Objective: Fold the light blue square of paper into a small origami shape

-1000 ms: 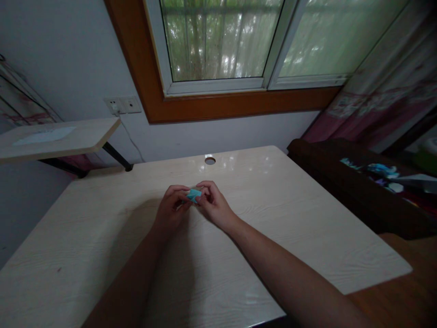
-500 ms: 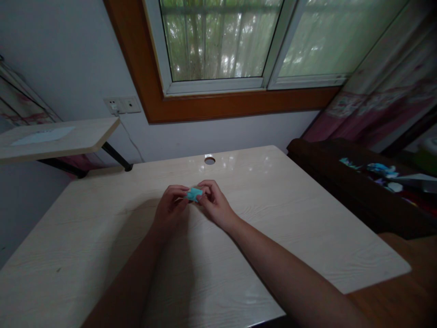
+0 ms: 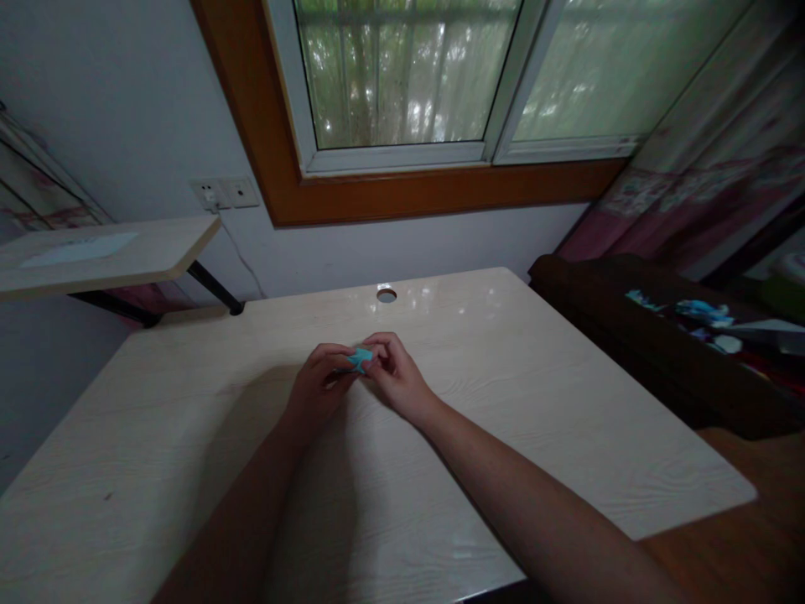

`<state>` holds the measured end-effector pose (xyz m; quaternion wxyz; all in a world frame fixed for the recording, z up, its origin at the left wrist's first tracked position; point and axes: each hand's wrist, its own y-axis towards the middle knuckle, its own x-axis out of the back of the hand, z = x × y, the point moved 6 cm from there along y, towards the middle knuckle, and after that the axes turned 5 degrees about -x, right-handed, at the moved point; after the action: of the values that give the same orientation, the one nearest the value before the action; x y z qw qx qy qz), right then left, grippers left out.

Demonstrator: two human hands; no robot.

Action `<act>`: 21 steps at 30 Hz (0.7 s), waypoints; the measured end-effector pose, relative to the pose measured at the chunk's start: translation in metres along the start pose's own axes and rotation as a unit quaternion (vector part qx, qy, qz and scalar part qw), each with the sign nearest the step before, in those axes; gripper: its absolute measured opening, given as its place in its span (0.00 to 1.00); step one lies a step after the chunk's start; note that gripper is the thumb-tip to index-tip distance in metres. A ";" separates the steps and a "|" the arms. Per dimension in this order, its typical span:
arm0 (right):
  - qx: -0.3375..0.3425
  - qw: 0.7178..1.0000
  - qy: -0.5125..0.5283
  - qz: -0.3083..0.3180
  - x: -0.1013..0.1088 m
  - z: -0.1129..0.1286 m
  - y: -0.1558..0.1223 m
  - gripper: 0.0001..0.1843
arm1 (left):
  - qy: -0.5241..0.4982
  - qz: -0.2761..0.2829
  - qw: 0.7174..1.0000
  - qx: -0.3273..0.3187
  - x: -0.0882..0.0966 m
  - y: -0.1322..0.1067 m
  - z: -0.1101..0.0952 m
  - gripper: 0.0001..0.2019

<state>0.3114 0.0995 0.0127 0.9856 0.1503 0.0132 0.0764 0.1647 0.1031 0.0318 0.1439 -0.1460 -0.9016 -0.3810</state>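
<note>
A small turquoise piece, perhaps folded paper (image 3: 360, 359), is held between both hands over the middle of the pale wooden desk (image 3: 541, 403). The fingers and thumb of my left hand (image 3: 319, 382) pinch its left side. On the other side, my right hand (image 3: 397, 375) grips it with thumb and fingertips. Much of the piece is covered by the fingers, so its full shape is hidden.
A round cable hole (image 3: 386, 295) lies near the desk's back edge. At the left stands a raised shelf (image 3: 157, 260) on black legs with a paper sheet (image 3: 81, 249) on it. Dark furniture (image 3: 604, 327) holding several loose items is to the right.
My left hand has shifted slightly to the right and its fingers now cover more of the turquoise piece. My right hand has hardly moved.
</note>
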 end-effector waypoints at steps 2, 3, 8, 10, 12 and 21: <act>0.002 1.000 0.006 -0.001 0.000 0.000 0.000 0.17 | 0.015 -0.009 1.000 -0.004 0.002 0.001 0.001 0.04; 0.004 1.000 0.007 -0.001 0.000 0.001 0.000 0.17 | 0.017 -0.013 1.000 -0.002 0.003 0.001 0.001 0.04; 0.013 1.000 -0.008 -0.003 -0.001 0.003 -0.001 0.17 | -0.009 -0.027 1.000 0.013 0.004 0.000 0.003 0.02; 0.012 1.000 -0.016 -0.002 -0.001 0.004 -0.001 0.17 | -0.022 -0.025 0.999 0.029 0.004 0.000 0.003 0.02; 0.010 1.000 -0.021 0.000 0.000 0.004 -0.001 0.16 | -0.039 -0.023 0.998 0.046 0.004 -0.001 0.002 0.02; 0.012 0.998 -0.048 0.026 -0.002 0.003 -0.002 0.17 | -0.162 -0.084 0.976 0.117 0.005 -0.006 0.004 0.07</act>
<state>0.3098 0.0964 0.0152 0.9809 0.1660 -0.0366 0.0944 0.1569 0.1022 0.0273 -0.0202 -0.1118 -0.9602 -0.2553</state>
